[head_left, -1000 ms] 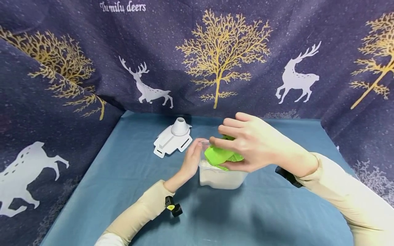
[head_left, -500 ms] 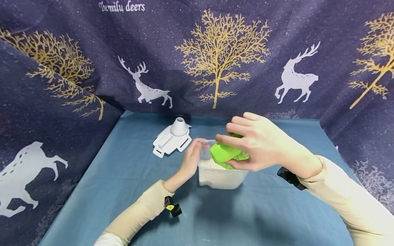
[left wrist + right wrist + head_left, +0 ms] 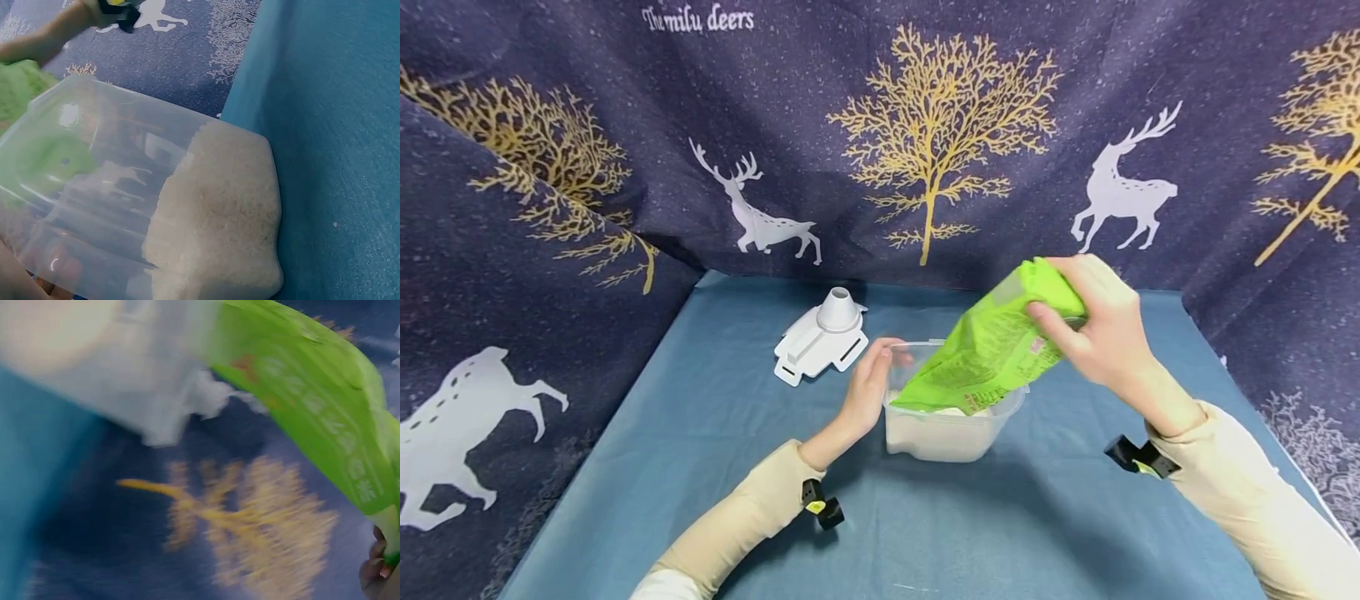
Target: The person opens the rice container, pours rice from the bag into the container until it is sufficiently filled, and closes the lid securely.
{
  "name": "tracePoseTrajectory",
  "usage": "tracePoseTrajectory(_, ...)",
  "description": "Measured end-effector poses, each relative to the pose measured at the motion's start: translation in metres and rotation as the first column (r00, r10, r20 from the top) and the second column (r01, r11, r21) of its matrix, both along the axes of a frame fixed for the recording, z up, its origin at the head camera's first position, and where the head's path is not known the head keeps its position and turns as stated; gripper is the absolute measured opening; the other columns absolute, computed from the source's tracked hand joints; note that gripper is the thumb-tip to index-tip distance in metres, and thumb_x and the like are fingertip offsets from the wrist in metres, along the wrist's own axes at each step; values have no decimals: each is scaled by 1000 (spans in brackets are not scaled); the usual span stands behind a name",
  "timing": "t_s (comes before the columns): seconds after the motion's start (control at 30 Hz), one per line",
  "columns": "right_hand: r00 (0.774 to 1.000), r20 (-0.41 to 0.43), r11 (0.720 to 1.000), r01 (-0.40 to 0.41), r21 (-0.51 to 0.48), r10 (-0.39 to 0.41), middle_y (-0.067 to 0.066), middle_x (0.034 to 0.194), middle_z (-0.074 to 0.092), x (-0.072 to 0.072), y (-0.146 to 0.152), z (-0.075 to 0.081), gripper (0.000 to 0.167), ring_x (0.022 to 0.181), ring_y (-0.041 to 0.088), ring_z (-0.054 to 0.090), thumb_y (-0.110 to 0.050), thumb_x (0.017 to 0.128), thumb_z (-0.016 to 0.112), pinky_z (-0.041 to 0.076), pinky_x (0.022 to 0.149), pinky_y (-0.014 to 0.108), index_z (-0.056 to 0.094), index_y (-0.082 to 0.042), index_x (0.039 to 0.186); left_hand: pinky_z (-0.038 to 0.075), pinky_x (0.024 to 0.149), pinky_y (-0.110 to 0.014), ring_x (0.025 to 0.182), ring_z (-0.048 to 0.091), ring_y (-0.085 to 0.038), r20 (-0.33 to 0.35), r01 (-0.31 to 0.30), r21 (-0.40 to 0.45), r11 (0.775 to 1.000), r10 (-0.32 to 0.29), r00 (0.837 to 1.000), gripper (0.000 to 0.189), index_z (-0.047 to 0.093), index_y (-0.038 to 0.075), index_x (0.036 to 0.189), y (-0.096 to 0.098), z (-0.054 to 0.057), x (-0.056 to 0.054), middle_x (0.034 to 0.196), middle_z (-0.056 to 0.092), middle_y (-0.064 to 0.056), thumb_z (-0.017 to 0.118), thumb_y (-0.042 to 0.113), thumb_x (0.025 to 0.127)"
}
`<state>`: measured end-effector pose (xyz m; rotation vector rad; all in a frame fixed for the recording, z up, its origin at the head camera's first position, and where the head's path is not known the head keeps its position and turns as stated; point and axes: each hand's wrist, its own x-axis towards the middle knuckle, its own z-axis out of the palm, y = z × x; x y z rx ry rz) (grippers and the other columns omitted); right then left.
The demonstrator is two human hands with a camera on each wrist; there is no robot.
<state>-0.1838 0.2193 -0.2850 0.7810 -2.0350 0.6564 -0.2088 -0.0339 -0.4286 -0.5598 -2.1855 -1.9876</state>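
A clear plastic container [image 3: 936, 440], partly filled with white rice [image 3: 215, 212], stands on the table. My left hand [image 3: 867, 387] grips its left side, thumb near the rim; fingertips show through the wall in the left wrist view. Above it, my right hand [image 3: 1101, 312] holds the raised end of a green rice bag [image 3: 985, 342]. The bag slants down to the left, its lower end inside the container and hiding part of the rice. Printed characters run along the bag in the blurred right wrist view, where a bit of my right hand shows at the lower right.
Behind and left of the container lies a white lid [image 3: 820, 337] with slotted side flaps and a cone-shaped piece [image 3: 840, 310] on top. Blue cloth [image 3: 715, 400] covers the table. A dark curtain [image 3: 880, 142] with deer and trees hangs behind.
My right hand moved from low over the container up and right, and now holds the bag's upper end. The bag, crumpled before, is now stretched out. My left hand stayed in place.
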Motion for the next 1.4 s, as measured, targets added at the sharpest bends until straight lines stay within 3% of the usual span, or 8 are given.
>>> tracePoseTrajectory(0.17,976,166,967,171,-190,-140,9,75,55,-2,29,-41,38,67,-1,38,-35,97,54,29,59,25,65,0,106,46,74,-26,93,64,-39,11,-12,-8,1000,12,1000,35,58,-1,117,-1,0,1,105,68,-25,31,18,106)
tracePoseTrajectory(0.27,912,352,918,307,-251,-208,-7,70,49,0,41,-59,29,62,-1,41,-29,99,50,32,57,20,63,-3,105,47,84,-31,92,61,-36,8,-33,-33,999,33,999,36,59,1,118,-1,1,1,106,66,-23,31,21,106)
tracePoseTrajectory(0.43,742,653,860,424,-285,-150,-19,76,52,3,55,-79,37,69,2,52,-40,105,32,41,61,19,58,-14,109,47,88,-42,92,60,-35,2,-49,-48,998,50,999,35,58,-1,119,-1,1,2,106,65,-23,32,19,106)
tracePoseTrajectory(0.57,597,800,826,421,-375,60,-18,79,56,4,57,-88,36,70,1,56,-51,103,25,46,62,20,54,-31,109,43,101,-52,105,62,-40,11,-24,-2,1000,24,1000,35,56,-4,118,0,0,2,107,66,-28,31,18,106)
tracePoseTrajectory(0.83,300,720,588,425,-688,625,-14,78,64,11,53,-95,39,69,1,58,-59,97,33,47,64,18,61,-31,98,41,104,-51,104,63,-40,-11,-18,18,1000,19,1000,35,57,-3,117,1,-2,1,102,68,-28,31,17,105)
tracePoseTrajectory(0.97,244,709,557,473,-683,662,-13,75,63,13,53,-96,41,64,2,53,-61,96,34,45,65,19,62,-31,91,41,104,-50,103,63,-40,-20,-15,20,1000,15,1000,36,57,-4,117,3,-3,0,102,68,-28,30,17,105)
tracePoseTrajectory(1.2,224,673,540,445,-714,705,-12,76,64,13,52,-98,39,63,3,54,-57,98,33,45,63,20,59,-29,93,43,102,-48,103,63,-40,-16,-19,30,999,19,1000,35,57,-4,116,4,-3,-1,101,68,-28,31,17,105)
tracePoseTrajectory(1.4,154,581,459,468,-755,799,-5,81,62,13,55,-100,37,71,9,57,-55,99,33,49,64,21,55,-25,99,42,102,-50,102,64,-41,-23,-20,34,999,20,1000,35,57,-5,115,4,-3,-1,100,68,-29,32,16,104)
